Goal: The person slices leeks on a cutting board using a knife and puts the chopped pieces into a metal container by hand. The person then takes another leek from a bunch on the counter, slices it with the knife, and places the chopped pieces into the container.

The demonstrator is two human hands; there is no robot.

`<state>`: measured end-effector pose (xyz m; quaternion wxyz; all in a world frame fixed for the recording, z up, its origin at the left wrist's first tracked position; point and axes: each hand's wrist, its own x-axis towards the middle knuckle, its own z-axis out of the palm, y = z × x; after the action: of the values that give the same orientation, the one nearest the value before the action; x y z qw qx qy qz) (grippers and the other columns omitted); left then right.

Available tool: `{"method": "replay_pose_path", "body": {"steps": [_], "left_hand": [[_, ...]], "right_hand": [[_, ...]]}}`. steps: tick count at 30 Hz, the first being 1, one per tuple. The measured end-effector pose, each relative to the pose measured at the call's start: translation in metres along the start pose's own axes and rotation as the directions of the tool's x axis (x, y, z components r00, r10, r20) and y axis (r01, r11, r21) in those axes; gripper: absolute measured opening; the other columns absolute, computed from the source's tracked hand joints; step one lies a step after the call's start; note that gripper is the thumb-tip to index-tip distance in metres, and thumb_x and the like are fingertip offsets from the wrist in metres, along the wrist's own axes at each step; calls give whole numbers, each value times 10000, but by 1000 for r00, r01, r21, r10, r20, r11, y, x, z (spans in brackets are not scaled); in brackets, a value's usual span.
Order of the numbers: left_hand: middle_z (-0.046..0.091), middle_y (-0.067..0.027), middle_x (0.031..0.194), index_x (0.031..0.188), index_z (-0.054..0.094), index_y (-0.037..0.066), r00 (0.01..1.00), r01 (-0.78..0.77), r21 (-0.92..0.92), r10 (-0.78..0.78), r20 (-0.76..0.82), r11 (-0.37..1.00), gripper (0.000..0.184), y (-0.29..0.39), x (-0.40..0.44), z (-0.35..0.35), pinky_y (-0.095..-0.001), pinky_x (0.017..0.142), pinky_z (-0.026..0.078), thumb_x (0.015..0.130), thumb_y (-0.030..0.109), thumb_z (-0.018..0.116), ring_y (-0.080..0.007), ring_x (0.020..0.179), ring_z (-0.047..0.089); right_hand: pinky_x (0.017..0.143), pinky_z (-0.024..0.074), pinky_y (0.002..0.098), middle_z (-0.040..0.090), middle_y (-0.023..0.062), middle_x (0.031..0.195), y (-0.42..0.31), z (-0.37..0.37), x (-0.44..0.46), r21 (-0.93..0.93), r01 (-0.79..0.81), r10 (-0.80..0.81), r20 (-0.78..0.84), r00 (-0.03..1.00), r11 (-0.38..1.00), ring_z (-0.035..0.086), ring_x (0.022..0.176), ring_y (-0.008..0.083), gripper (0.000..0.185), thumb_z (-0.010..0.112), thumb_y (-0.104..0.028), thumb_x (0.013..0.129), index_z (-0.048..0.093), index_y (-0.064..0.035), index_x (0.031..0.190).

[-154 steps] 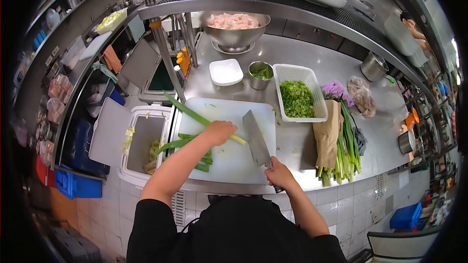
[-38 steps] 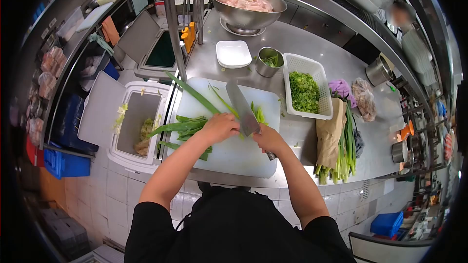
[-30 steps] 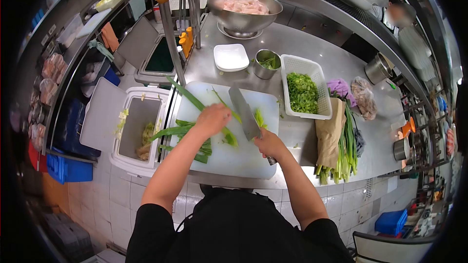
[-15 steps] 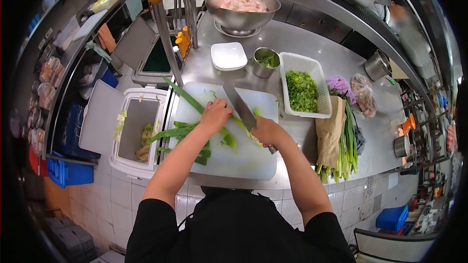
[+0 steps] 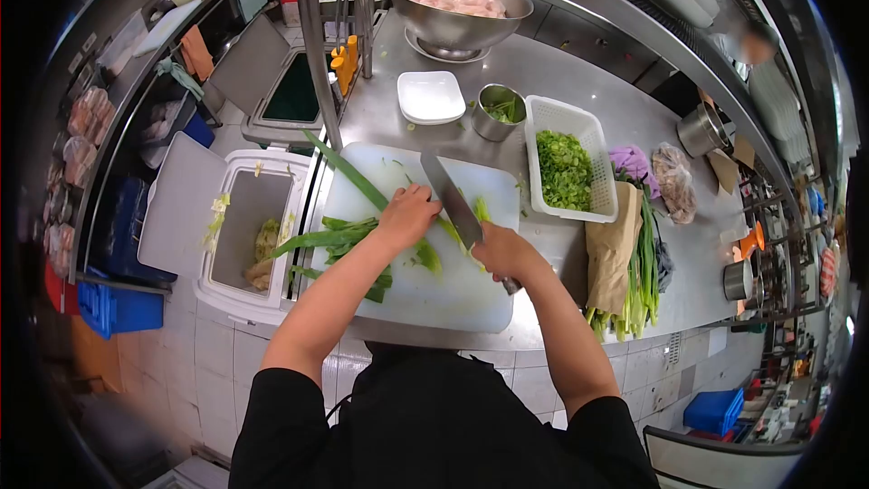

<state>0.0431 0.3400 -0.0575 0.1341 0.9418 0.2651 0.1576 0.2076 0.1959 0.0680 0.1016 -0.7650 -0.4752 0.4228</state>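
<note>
A white cutting board (image 5: 462, 303) lies on the steel counter. My right hand (image 5: 507, 252) is wrapped round the handle of a broad kitchen knife (image 5: 449, 194), its blade slanting away to the upper left. Beside the blade, my left hand (image 5: 409, 215) is closed with bent fingers over green onion (image 5: 358, 177), whose long leaves stretch toward the board's left edge. Loose green leaves (image 5: 339, 240) spread under my left forearm. Pale green pieces (image 5: 482, 208) lie on the far side of the knife. What sits right under my left fingers is hidden.
Right of the board stand a white basket of chopped greens (image 5: 608, 167) and green onions in brown paper (image 5: 611, 244). Beyond it are a steel cup (image 5: 493, 131), white dishes (image 5: 430, 98) and a bowl of raw meat (image 5: 471, 32). An open bin (image 5: 240, 244) adjoins the left side.
The view has shifted slightly. Both hands and the knife keep nearly the same place over the board, with the left hand still on the green onion.
</note>
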Motion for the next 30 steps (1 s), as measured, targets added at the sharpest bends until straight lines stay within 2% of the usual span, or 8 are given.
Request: {"method": "replay_pose_path", "body": {"steps": [2,4,5,7,10,13,18,30], "left_hand": [[600,-55,1023,960,751,141,1000,-5,-9,5,-1,1000,96,3,0,-3,-449,940,482,874,163,715,-268,1100,577],[602,-53,1025,958,751,142,1000,-19,-16,19,-13,1000,98,5,-1,2,-446,939,482,868,159,717,-266,1099,576],[603,-51,1027,955,752,144,999,-31,-22,31,-22,999,100,5,-2,5,-442,937,481,862,154,718,-263,1098,576],[605,-49,1026,956,753,145,999,-40,-35,40,-3,999,107,8,-5,7,-439,940,478,853,146,722,-264,1095,575],[610,-46,1024,951,755,146,999,-42,-58,42,-8,997,116,11,-6,9,-433,943,472,838,131,729,-262,1092,575],[610,-49,1016,929,751,136,999,-42,-68,39,-36,997,102,19,-11,10,-429,934,469,832,124,722,-260,1093,576],[608,-45,982,896,743,135,994,-80,-57,75,-78,995,70,22,-10,5,-429,912,465,833,129,713,-253,1070,583],[611,-42,962,917,758,157,999,20,65,-18,-33,998,64,-6,7,0,-446,912,463,865,158,722,-258,1051,594]], "right_hand": [[623,599,449,724,246,850,12,16,5,-10,-28,29,28,999,1000,717,593,348,426,552,-190,915,556,82,1244],[571,591,431,720,223,813,45,50,37,-129,82,-108,-207,972,988,709,566,323,438,545,-181,911,553,95,1251],[571,591,431,720,223,813,39,41,36,-129,84,-110,-210,972,988,709,566,323,438,545,-181,911,553,95,1251],[584,591,431,718,232,816,20,13,23,72,52,-47,-62,997,996,699,546,320,498,544,-193,920,520,94,1325],[581,586,427,715,224,794,14,-2,9,-24,17,-17,13,1000,1000,688,527,315,495,545,-213,931,520,86,1325],[584,578,424,714,216,781,22,34,15,44,-1,6,-118,993,999,685,528,312,420,545,-217,940,551,67,1249],[609,574,434,712,223,768,27,31,19,27,21,-18,-111,994,999,683,532,309,371,534,-214,943,563,56,1196],[595,585,436,715,230,801,17,6,19,35,45,-43,-65,997,998,691,539,317,359,537,-209,932,572,53,1175]]}}
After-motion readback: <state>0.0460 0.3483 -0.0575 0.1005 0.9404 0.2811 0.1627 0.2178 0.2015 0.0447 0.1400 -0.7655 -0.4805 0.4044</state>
